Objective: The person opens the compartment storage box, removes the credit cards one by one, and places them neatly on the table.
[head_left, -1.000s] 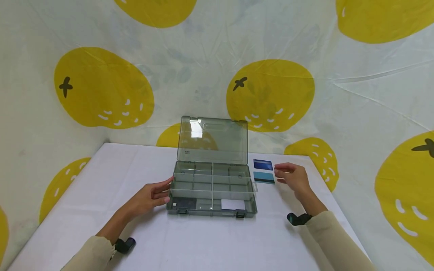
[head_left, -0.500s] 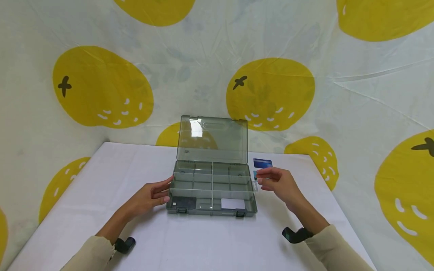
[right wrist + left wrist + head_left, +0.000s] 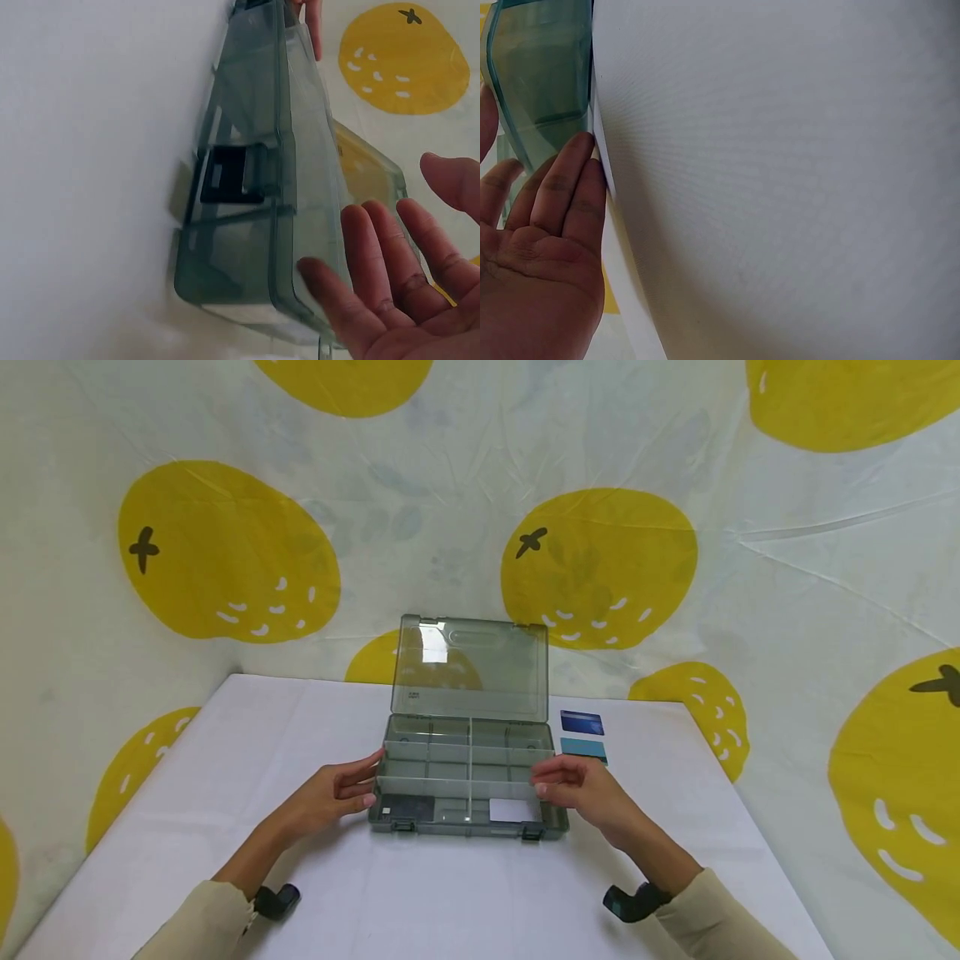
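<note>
A translucent grey-green divided box (image 3: 469, 832) stands with its lid (image 3: 472, 681) raised. Against its left side lie the fingers of my left hand (image 3: 322, 797); in the left wrist view that hand (image 3: 547, 247) appears with extended fingers touching the box wall (image 3: 547, 75). My right hand (image 3: 588, 793) is over the box's right edge, fingertips above the right compartments. Seen from the right wrist, this hand (image 3: 409, 292) has loosely spread fingers and nothing in them. A black card (image 3: 408, 808) lies in the front left compartment, a white card (image 3: 514, 811) in the front right.
To the right of the box, a blue card (image 3: 582, 722) and a teal card (image 3: 583, 747) lie on the white-covered table (image 3: 420, 902). A patterned cloth (image 3: 450, 527) hangs behind. Black latches (image 3: 532, 833) project from the box's front.
My right hand has moved left and nearer, from beside the two loose cards to over the box's right edge. The left hand, box and cards have stayed in place.
</note>
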`<state>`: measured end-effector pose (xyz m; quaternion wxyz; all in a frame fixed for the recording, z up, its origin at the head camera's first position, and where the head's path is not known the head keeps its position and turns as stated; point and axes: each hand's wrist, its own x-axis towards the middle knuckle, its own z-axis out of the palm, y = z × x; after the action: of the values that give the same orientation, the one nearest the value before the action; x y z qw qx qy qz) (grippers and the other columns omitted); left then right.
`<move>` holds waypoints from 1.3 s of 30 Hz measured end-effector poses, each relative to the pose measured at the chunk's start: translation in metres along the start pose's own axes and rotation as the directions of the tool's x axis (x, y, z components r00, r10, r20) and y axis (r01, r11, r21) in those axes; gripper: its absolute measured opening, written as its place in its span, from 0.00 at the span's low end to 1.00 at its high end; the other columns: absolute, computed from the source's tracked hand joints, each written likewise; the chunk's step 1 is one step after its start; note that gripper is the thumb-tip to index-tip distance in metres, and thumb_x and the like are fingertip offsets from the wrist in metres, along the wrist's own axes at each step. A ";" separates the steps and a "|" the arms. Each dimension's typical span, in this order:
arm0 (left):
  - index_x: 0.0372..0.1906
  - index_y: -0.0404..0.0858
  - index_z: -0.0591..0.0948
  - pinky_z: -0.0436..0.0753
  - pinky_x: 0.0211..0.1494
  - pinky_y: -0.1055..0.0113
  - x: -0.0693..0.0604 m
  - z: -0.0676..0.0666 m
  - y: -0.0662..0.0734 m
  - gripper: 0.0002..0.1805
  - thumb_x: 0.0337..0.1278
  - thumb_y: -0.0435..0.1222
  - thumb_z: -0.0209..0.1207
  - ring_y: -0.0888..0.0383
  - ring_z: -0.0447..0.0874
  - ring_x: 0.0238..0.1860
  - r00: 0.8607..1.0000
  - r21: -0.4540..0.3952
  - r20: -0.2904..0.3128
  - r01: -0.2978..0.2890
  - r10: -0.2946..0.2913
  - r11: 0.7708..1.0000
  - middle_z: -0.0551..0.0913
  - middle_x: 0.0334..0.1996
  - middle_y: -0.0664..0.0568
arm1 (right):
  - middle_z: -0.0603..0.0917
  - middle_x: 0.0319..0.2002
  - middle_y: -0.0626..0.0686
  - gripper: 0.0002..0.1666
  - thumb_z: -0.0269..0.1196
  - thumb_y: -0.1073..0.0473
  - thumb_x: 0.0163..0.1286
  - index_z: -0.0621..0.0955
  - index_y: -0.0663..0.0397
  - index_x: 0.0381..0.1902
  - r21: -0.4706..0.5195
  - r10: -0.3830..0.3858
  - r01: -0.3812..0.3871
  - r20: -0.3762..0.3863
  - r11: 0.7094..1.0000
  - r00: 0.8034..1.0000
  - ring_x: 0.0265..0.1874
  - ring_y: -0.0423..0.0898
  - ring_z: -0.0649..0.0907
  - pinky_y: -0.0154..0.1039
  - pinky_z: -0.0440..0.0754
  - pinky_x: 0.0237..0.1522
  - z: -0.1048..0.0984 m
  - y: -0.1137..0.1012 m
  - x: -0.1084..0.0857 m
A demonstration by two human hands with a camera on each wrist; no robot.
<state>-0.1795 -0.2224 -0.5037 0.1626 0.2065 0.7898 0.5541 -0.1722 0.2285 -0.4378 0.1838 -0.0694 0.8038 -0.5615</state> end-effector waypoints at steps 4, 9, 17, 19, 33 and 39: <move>0.85 0.36 0.56 0.76 0.75 0.54 0.001 0.000 0.000 0.44 0.73 0.34 0.65 0.32 0.65 0.80 1.000 -0.008 0.003 -0.004 0.004 1.000 0.56 0.85 0.38 | 0.87 0.61 0.65 0.26 0.70 0.55 0.75 0.82 0.62 0.64 0.004 -0.014 0.014 0.059 1.000 0.998 0.58 0.58 0.88 0.36 0.88 0.59 0.008 0.000 0.002; 0.85 0.37 0.56 0.77 0.75 0.55 0.001 0.000 0.000 0.44 0.73 0.34 0.66 0.32 0.65 0.80 1.000 -0.013 0.000 0.012 -0.012 1.000 0.56 0.85 0.39 | 0.86 0.62 0.66 0.26 0.69 0.56 0.76 0.81 0.62 0.66 0.026 -0.017 0.014 0.116 1.000 0.993 0.62 0.63 0.86 0.49 0.86 0.66 0.016 -0.005 0.006; 0.85 0.37 0.56 0.78 0.75 0.56 0.000 0.000 0.001 0.44 0.73 0.34 0.65 0.32 0.66 0.79 1.000 -0.017 -0.001 0.017 -0.017 1.000 0.56 0.85 0.38 | 0.86 0.62 0.66 0.27 0.71 0.56 0.74 0.81 0.63 0.66 0.048 -0.007 0.000 0.151 0.999 0.989 0.62 0.63 0.86 0.53 0.86 0.66 0.028 -0.005 0.014; 0.85 0.36 0.56 0.78 0.75 0.57 0.001 0.000 0.002 0.44 0.73 0.33 0.65 0.31 0.66 0.79 1.000 -0.021 0.001 0.015 -0.015 1.000 0.56 0.85 0.38 | 0.86 0.62 0.66 0.27 0.71 0.56 0.74 0.81 0.63 0.66 0.053 -0.013 0.005 0.152 0.999 0.988 0.61 0.62 0.86 0.53 0.86 0.66 0.030 -0.005 0.014; 0.85 0.37 0.56 0.78 0.74 0.59 0.000 0.000 0.002 0.44 0.72 0.34 0.66 0.32 0.66 0.79 1.000 -0.006 0.002 0.022 -0.022 1.000 0.56 0.85 0.38 | 0.89 0.59 0.61 0.25 0.69 0.54 0.76 0.83 0.62 0.65 0.056 0.027 -0.033 0.116 0.998 0.993 0.59 0.60 0.87 0.58 0.83 0.68 0.033 -0.007 0.014; 0.85 0.37 0.56 0.77 0.75 0.57 -0.001 0.000 0.002 0.44 0.72 0.34 0.66 0.33 0.66 0.79 1.000 -0.005 0.000 0.030 -0.030 1.000 0.56 0.85 0.39 | 0.89 0.60 0.61 0.26 0.66 0.54 0.78 0.81 0.64 0.66 0.111 0.057 -0.071 0.119 0.991 0.991 0.60 0.62 0.87 0.61 0.82 0.68 0.038 -0.004 0.019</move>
<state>-0.1786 -0.2227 -0.5018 0.1714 0.1944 0.7915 0.5534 -0.1755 0.1878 -0.4500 0.2517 -0.0653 0.7598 -0.5959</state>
